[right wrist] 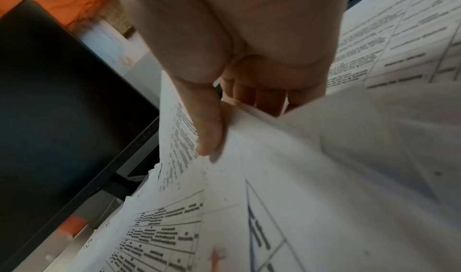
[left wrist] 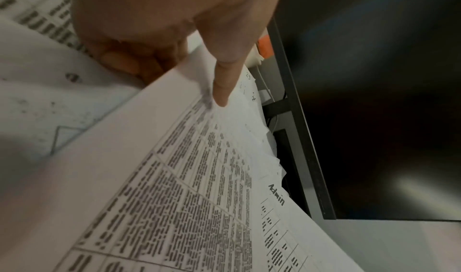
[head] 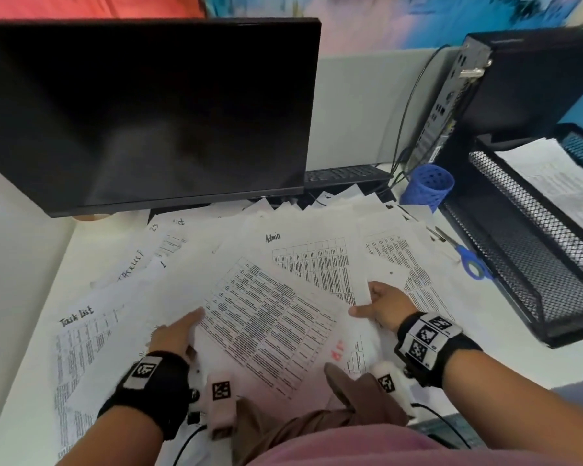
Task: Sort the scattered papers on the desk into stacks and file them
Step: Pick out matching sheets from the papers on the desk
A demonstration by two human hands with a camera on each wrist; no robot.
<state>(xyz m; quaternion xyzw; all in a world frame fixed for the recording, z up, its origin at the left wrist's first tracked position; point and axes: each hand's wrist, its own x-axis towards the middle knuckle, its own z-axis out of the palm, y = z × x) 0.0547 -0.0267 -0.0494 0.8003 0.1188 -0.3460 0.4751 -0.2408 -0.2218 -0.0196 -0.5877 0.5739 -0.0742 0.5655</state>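
Note:
Printed papers lie scattered over the white desk (head: 21,264). One sheet with a dense table (head: 266,327) is lifted slightly and turned at an angle between both hands. My left hand (head: 189,327) pinches its left edge. In the left wrist view that hand (left wrist: 174,75) has its thumb on top of the sheet (left wrist: 162,197) and its fingers curled beneath. My right hand (head: 367,307) pinches the right edge; in the right wrist view that hand (right wrist: 237,118) has its thumb pressed on the paper (right wrist: 274,177) and fingers curled under. An "Admin" sheet (head: 313,260) lies behind, and a "Task List" sheet (head: 81,341) at the left.
A black monitor (head: 142,112) stands at the back. On the right a black mesh tray (head: 525,264) holds papers on its upper tier (head: 559,183). Blue-handled scissors (head: 468,260), a blue pen cup (head: 428,186), a keyboard (head: 344,174) and a computer tower (head: 485,89) are near it.

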